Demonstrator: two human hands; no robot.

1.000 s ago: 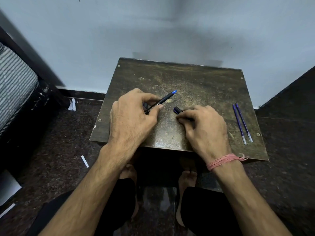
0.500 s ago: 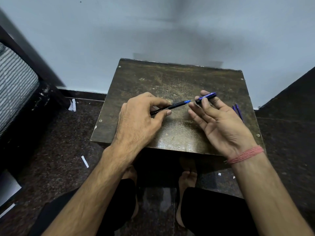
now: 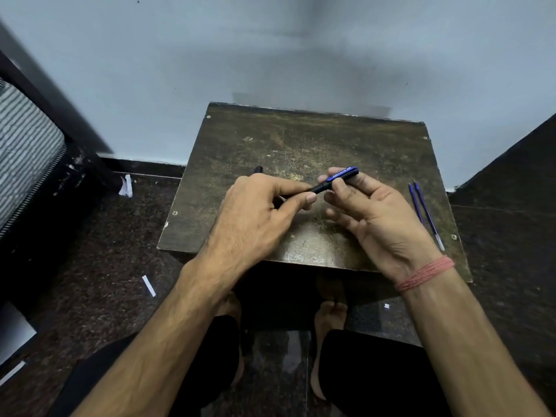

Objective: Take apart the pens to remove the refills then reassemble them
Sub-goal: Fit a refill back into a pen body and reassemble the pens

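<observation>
Seemingly the left hand (image 3: 258,212) and right hand (image 3: 373,212) are pressing the blue cap (image 3: 343,173) onto a pen (image 3: 319,188) above the bench (image 3: 301,139), fingers clamped on each; two refills (image 3: 424,207) are lying out at right, awaiting refitting.

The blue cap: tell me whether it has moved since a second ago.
Yes. The blue cap left the table, rose in the right hand, and now sits on the pen.
</observation>
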